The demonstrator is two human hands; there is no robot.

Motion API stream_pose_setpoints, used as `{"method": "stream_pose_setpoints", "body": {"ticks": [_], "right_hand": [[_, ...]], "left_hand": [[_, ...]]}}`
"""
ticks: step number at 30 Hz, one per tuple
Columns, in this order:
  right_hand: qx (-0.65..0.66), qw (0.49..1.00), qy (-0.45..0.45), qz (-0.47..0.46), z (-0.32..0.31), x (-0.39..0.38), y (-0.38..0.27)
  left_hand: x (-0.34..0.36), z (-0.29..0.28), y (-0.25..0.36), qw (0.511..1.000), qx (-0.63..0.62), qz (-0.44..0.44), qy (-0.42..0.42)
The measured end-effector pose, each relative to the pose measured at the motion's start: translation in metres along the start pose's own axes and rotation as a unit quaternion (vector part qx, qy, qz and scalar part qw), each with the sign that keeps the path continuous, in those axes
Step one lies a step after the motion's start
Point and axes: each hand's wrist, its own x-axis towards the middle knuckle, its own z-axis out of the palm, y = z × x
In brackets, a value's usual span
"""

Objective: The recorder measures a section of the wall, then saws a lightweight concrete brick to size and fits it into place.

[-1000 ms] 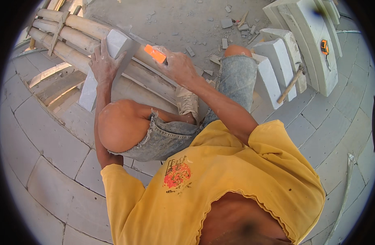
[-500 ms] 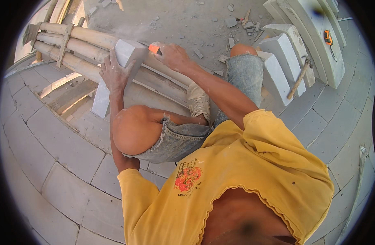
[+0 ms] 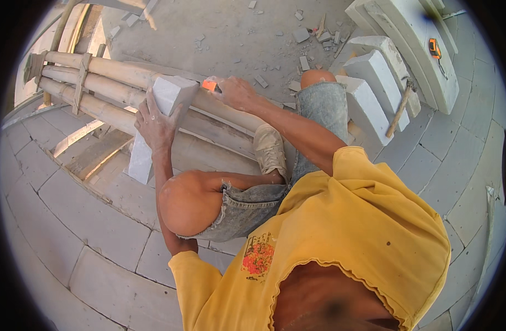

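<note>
My left hand (image 3: 156,124) is wrapped round the side of a pale grey stone block (image 3: 173,94), which stands tilted against bamboo poles (image 3: 109,66) by my bent left leg. My right hand (image 3: 233,92) is closed on an orange tool (image 3: 211,85) at the block's upper right edge; the tool's working end is hard to make out. Faint dust hangs near it. My shoe (image 3: 269,146) is beside the poles, below my right hand.
Pale stone blocks (image 3: 363,107) lean in a row at the right, with a wooden-handled hammer (image 3: 399,110) across them and an orange tape measure (image 3: 435,48) on a larger slab (image 3: 418,71). Broken pieces (image 3: 301,36) litter the ground ahead. Grey paving (image 3: 93,215) surrounds me.
The block and both hands now appear lower and further right in the picture, as do the poles. My right hand and tool have shifted slightly along the block's edge.
</note>
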Motion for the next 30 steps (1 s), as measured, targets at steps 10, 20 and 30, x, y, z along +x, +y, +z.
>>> {"method": "stream_pose_setpoints", "body": {"ticks": [10,20,30], "right_hand": [[0.049,0.997,0.038,-0.044,-0.041,-0.098,-0.046],[0.156,0.944,0.286,-0.054,-0.108,-0.086,0.011],[-0.377,0.692,0.575,0.22,-0.346,-0.296,0.216]], "left_hand": [[-0.014,-0.025,-0.002,0.999,0.014,-0.013,-0.026],[-0.005,-0.011,0.004,1.0,0.022,-0.015,-0.014],[-0.033,-0.03,-0.07,0.995,-0.037,0.012,-0.092]]}}
